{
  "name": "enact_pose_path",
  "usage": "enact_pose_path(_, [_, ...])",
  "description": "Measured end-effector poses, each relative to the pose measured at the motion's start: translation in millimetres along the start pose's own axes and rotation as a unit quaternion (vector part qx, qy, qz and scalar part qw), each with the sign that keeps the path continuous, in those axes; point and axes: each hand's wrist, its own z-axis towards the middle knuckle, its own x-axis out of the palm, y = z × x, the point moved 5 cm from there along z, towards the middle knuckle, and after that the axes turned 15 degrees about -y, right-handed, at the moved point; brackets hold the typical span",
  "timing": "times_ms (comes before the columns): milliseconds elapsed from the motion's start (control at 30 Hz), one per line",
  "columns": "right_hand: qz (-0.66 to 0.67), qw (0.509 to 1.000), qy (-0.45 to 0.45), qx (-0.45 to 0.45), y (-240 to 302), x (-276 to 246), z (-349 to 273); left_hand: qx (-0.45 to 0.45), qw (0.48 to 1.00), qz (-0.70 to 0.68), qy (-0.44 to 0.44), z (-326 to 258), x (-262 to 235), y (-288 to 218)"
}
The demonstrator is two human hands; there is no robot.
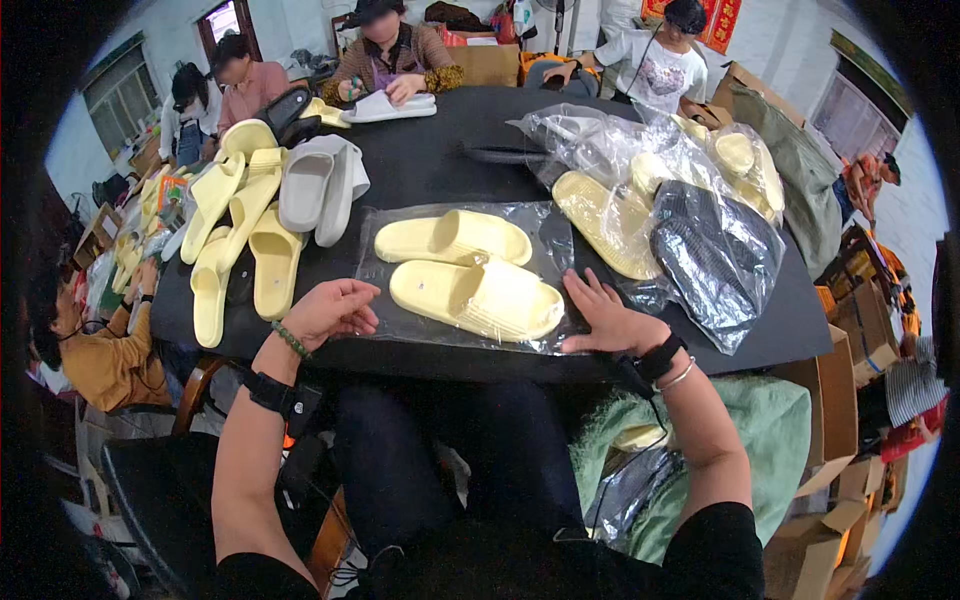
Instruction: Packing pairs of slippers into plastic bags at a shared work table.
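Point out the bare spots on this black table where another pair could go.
Bare table lies between the grey slides and the bagged pile, beyond the clear bag holding the yellow pair. The left edge, heaped with yellow slides, is crowded.

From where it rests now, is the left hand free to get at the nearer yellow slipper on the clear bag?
Probably yes. The left hand lies open at the clear bag's left edge, and nothing stands between it and the nearer yellow slipper.
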Motion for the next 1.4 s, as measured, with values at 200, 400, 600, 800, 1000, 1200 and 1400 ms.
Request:
enact_pose_path(200, [0.111, 0.973, -0.201, -0.011, -7, -30, 37, 0.043, 0.994, -0.065, -0.077, 30, -25, -1])
enact_pose_path(400, [0.015, 0.991, -0.106, 0.075, -33, 21, 55, 0.477, 0.786, 0.393, 0.011, 56, 11, -34])
enact_pose_path(600, [0.015, 0.997, -0.030, 0.069, -19, 19, 60, 0.517, 0.684, 0.506, 0.096, 81, 34, -51])
enact_pose_path(800, [0.025, 0.995, 0.099, 0.019, -29, 14, 59, 0.411, 0.826, 0.357, 0.145, 100, 36, -70])
enact_pose_path(1000, [-0.079, 0.988, 0.130, -0.022, -20, 12, 65, 0.541, 0.657, 0.502, 0.156, 109, 57, -53])
enact_pose_path(1200, [-0.083, 0.990, 0.116, -0.010, -15, 8, 65, 0.554, 0.691, 0.440, 0.148, 134, 96, -43])
enact_pose_path(1400, [-0.078, 0.991, 0.107, -0.013, -16, 13, 59, 0.599, 0.676, 0.408, 0.136, 126, 138, -60])
